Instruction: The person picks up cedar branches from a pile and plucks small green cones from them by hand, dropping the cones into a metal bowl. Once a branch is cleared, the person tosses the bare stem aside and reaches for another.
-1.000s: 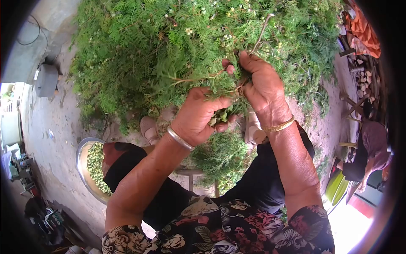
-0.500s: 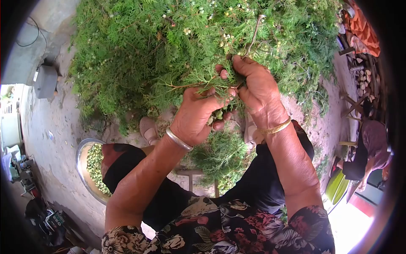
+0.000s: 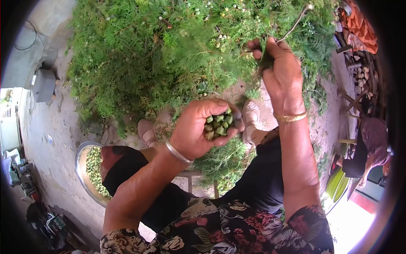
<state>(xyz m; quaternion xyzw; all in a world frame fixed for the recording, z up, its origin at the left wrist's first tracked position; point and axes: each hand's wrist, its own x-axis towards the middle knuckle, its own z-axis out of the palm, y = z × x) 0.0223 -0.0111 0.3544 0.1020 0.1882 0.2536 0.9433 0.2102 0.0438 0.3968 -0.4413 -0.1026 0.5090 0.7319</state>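
Your left hand [image 3: 203,127] is cupped palm-up and half closed around a small handful of green pods [image 3: 218,125], held above your lap, just in front of your right shoe [image 3: 250,112]. Your right hand [image 3: 279,72] is raised higher and further out, with the thumb and fingers pinched shut on a leafy sprig [image 3: 267,57] whose bare stem [image 3: 298,19] sticks up past your knuckles.

Judging by how things lie, the stripping is partly done. The metal bowl [image 3: 78,163] on the ground by your left knee already holds a good layer of loose pods [image 3: 94,165], and your left palm carries more that have not gone in. Plenty seems left, though: the heap of green branches [image 3: 139,55] in front of you is large, with pale pods dotted through it (how many, I cannot tell from here). A smaller tuft of greenery [image 3: 222,161] lies between your legs.

Compared with half a second ago, your hands have parted. Then they were pressed together at the sprig, the left fingers working among the leaves beside the right thumb. Now the right hand has carried the sprig up and to the right, clear of the left, and the left has drawn back and rolled open enough to show the pods. The bowl and the heap lie as they did, and a second person [image 3: 372,144] sits at the far right as before.
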